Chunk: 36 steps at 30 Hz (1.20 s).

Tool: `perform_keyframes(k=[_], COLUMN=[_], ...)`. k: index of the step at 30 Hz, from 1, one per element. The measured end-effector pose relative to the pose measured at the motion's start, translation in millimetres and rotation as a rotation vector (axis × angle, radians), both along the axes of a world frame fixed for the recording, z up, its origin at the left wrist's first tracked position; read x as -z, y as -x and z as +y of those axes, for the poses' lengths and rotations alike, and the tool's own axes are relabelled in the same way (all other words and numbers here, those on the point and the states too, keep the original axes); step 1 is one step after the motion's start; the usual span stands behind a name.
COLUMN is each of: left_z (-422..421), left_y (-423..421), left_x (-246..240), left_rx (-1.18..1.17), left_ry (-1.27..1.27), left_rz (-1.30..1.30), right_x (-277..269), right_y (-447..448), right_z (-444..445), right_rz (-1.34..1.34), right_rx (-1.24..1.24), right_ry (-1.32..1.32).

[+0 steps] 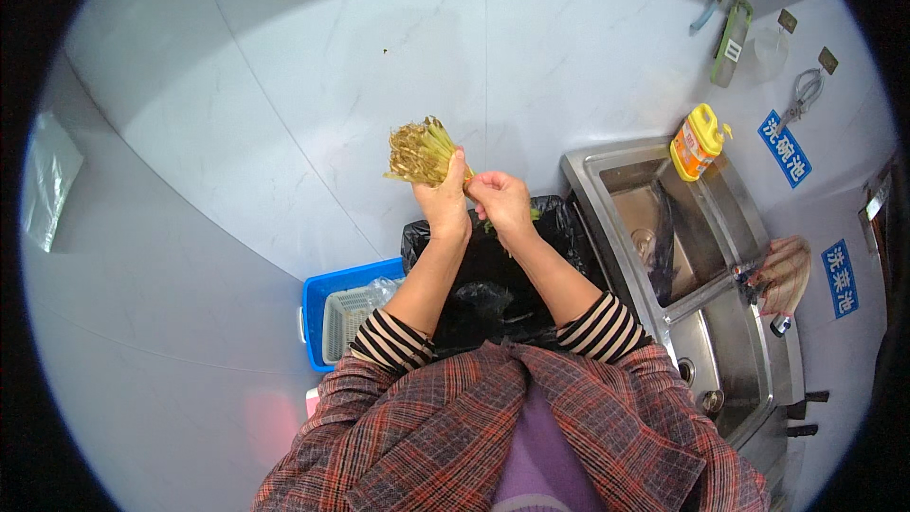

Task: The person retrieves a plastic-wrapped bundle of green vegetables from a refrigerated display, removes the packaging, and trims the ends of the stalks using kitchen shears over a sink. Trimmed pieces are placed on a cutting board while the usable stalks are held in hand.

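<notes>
My left hand grips a bunch of yellow-green vegetable stalks, its brownish, ragged end tilted up and to the left. Close against it, my right hand pinches the bunch's lower right edge; what exactly lies between those fingertips is hidden. Both hands are over the far rim of a bin lined with a black plastic bag. Some green scraps show in the bag behind my right wrist.
To the left, a blue plastic tub holds a pale basket and clear plastic. On the right stands a steel double sink with a yellow detergent jug on its back ledge and a cloth by the tap. Scissors hang on the wall.
</notes>
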<state>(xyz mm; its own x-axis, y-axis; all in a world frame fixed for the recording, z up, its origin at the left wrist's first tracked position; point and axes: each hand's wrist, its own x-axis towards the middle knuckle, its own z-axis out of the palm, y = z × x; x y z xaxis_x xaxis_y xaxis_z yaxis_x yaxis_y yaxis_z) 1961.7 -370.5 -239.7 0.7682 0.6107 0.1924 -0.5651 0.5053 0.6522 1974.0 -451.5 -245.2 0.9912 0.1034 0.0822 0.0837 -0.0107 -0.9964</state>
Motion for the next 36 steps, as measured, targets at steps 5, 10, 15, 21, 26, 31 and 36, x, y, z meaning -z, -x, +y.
perform_keyframes(k=[5,10,15,21,26,31,36], left_z=[-1,12,15,17,27,72,100], left_y=[0,-10,-12,-17,-14,-8,-12], left_x=[-4,-3,9,23,30,3,-9], left_rx=[-0.025,-0.057,-0.054,-0.074,-0.037,-0.034,-0.010], left_ry=[-0.047,-0.006,-0.036,-0.011,-0.027,-0.034,-0.146], left_rz=[-0.021,-0.053,-0.017,0.018,0.101,-0.065,-0.166], right_x=[2,20,44,73,111,160,225], right_y=[-9,-26,-37,-47,-57,-48,-48], right_z=[-5,-18,-14,-13,-22,-95,-144], right_rz=[-0.197,-0.240,-0.027,0.137,0.018,0.564,0.637], right_rx=[0.136,0.247,0.187,0.073,0.028,0.205,0.224], right_ry=[0.368,0.549,0.548,0.407,0.664,0.706,0.495])
